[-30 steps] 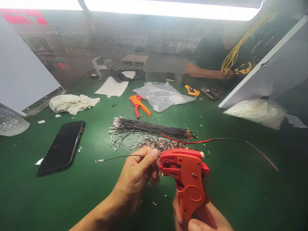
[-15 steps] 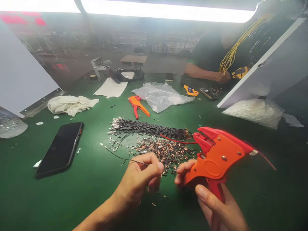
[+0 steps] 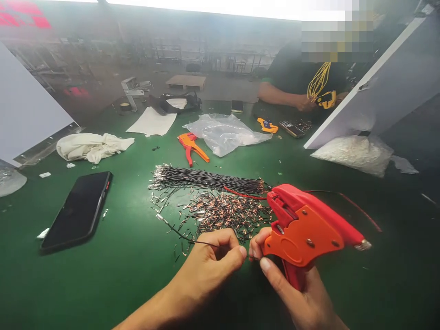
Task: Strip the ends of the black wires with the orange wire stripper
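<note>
Between thumb and fingers, my left hand [image 3: 213, 261] pinches a thin black wire [image 3: 178, 232]. A metal terminal sits on the wire's far left end, and its other end runs to the thumb of my right hand [image 3: 292, 288]. That right hand is wrapped round an orange and red wire stripper [image 3: 302, 233], whose jaws point up and left. Just beyond my hands lies a heap of cut black insulation and copper scraps [image 3: 227, 213]. Behind the heap is a bundle of black wires [image 3: 209, 178] with terminals at the left. A red wire [image 3: 240, 195] lies across the bundle's near side.
A phone [image 3: 77, 211] and white cloth gloves [image 3: 94, 146] lie at left. Farther back are a second wire stripper [image 3: 192, 147], a plastic bag [image 3: 225, 133] and paper [image 3: 151, 121]. A bag of white pieces [image 3: 354, 153] rests by the right panel. Across the table, a person holds yellow wires [image 3: 318, 82].
My hands have come closer together, and the right thumb now meets the black wire's end. The wire stripper has shifted slightly left and tilted. The whole view has shifted a little.
</note>
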Tool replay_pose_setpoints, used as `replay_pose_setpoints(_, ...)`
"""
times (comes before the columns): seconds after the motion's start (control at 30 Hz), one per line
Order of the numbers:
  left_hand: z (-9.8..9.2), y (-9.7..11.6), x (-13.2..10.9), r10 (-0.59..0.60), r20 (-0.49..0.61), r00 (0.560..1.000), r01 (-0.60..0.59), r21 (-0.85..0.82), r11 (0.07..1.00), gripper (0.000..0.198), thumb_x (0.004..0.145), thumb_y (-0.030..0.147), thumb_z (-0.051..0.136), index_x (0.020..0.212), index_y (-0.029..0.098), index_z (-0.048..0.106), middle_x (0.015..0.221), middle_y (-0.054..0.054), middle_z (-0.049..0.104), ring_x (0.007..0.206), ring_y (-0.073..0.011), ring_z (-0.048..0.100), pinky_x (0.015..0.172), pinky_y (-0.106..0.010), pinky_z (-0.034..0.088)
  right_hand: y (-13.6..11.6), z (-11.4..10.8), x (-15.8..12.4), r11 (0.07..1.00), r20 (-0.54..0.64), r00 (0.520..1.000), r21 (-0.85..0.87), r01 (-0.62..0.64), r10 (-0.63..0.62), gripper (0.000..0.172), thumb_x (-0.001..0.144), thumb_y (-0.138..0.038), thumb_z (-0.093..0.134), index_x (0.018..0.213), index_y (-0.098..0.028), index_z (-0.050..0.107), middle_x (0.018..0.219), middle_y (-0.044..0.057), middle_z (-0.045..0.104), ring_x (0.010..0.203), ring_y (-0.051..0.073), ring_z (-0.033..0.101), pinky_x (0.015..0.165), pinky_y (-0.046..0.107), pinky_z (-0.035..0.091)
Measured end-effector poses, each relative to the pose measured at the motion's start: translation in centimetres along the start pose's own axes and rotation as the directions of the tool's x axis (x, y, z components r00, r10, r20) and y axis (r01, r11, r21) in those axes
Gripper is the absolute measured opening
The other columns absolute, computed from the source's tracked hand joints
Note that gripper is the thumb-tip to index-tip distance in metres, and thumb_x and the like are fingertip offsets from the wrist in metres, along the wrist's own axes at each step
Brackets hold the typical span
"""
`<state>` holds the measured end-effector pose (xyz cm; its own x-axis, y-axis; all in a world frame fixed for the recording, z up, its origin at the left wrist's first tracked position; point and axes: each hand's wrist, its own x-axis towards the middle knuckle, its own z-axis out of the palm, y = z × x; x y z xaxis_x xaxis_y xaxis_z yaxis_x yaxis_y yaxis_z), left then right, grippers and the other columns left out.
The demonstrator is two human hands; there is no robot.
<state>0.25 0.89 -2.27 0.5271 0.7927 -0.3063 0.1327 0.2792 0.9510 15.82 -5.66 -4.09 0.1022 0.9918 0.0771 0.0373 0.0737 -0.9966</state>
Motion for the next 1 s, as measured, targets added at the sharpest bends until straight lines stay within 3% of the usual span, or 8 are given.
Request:
replay_pose_setpoints(0.13,0.3,0.0,0.0,0.040,-0.006,0.999,-0.039,0.116,0.993,0.027,0.076,0.036,0.053,0.056,0.021,0.042,0.055,0.005,0.038,0.054,-0.0112,0.033,0.051,-0.026,0.025,0.8,-0.3,-0.1,0.992,-0.047,0.998,-0.120,0.036,-0.042,0.010,0.093,-0.026,0.056,0.102,-0.030,0.055,0.087,-0.002,0.055,0.086,0.018,0.056,0.089,0.026,0.047)
replay_pose_setpoints(0.23,0.4,-0.2,-0.1,0.050,-0.014,0.999,-0.046,0.188,0.981,0.028,0.077,0.036,0.051,0.056,0.021,0.040,0.055,0.005,0.037,0.055,-0.0116,0.033,0.052,-0.026,0.024,1.9,-0.9,-0.3,0.962,-0.079,0.991,-0.262,0.084,-0.108,0.022,0.091,-0.020,0.055,0.111,-0.028,0.052,0.089,0.002,0.057,0.086,0.023,0.059,0.085,0.034,0.051)
replay_pose_setpoints(0.33,0.6,-0.5,-0.4,0.081,-0.027,0.996,-0.073,0.218,0.973,0.029,0.080,0.034,0.051,0.056,0.021,0.041,0.055,0.004,0.039,0.055,-0.0118,0.035,0.051,-0.025,0.025,2.4,-1.4,-0.1,0.843,0.052,0.962,-0.471,0.260,-0.267,0.036,0.084,-0.010,0.055,0.117,-0.024,0.051,0.092,0.006,0.061,0.088,0.028,0.063,0.075,0.038,0.054)
replay_pose_setpoints(0.4,0.8,-0.7,-0.6,0.115,-0.031,0.993,-0.107,0.205,0.973,0.029,0.081,0.032,0.052,0.056,0.021,0.041,0.055,0.004,0.040,0.055,-0.0121,0.038,0.051,-0.024,0.028,2.1,-1.4,0.3,0.751,0.131,0.923,-0.546,0.371,-0.361,0.036,0.080,-0.007,0.053,0.112,-0.023,0.052,0.090,0.007,0.062,0.084,0.029,0.062,0.070,0.040,0.052)
replay_pose_setpoints(0.57,1.5,-1.3,-1.0,0.281,-0.091,0.955,-0.251,0.254,0.934,0.027,0.081,0.025,0.052,0.057,0.021,0.042,0.051,0.005,0.037,0.048,-0.0108,0.038,0.048,-0.023,0.031,1.4,-0.8,1.6,0.672,0.142,0.888,-0.604,0.428,-0.437,0.033,0.077,-0.006,0.047,0.105,-0.023,0.049,0.082,0.003,0.057,0.070,0.024,0.055,0.061,0.038,0.047)
replay_pose_setpoints(0.73,1.3,-1.4,-1.3,0.499,-0.164,0.851,-0.372,0.480,0.794,0.028,0.084,0.017,0.048,0.057,0.020,0.039,0.051,0.007,0.034,0.045,-0.0071,0.032,0.044,-0.020,0.025,3.0,-1.7,2.3,0.737,-0.002,0.934,-0.615,0.280,-0.356,0.034,0.081,-0.007,0.049,0.110,-0.023,0.049,0.090,0.006,0.058,0.079,0.027,0.056,0.069,0.043,0.045)
replay_pose_setpoints(0.87,0.6,-1.0,-1.2,0.494,-0.246,0.834,-0.329,0.496,0.804,0.028,0.088,0.020,0.051,0.060,0.019,0.048,0.053,0.007,0.042,0.046,-0.0067,0.039,0.046,-0.017,0.030,3.2,-2.6,2.9,0.828,-0.099,0.963,-0.538,0.159,-0.250,0.025,0.090,-0.011,0.050,0.111,-0.024,0.050,0.102,0.008,0.057,0.100,0.030,0.057,0.083,0.046,0.046)
replay_pose_setpoints(1.0,0.4,-1.1,-0.9,0.481,-0.259,0.837,-0.331,0.459,0.824,0.026,0.088,0.022,0.053,0.062,0.018,0.052,0.054,0.005,0.047,0.049,-0.0079,0.044,0.048,-0.018,0.034,1.9,-2.2,2.8,0.904,-0.032,0.982,-0.396,0.160,-0.188,0.019,0.096,-0.024,0.053,0.113,-0.030,0.056,0.108,0.002,0.062,0.104,0.022,0.059,0.093,0.034,0.047)
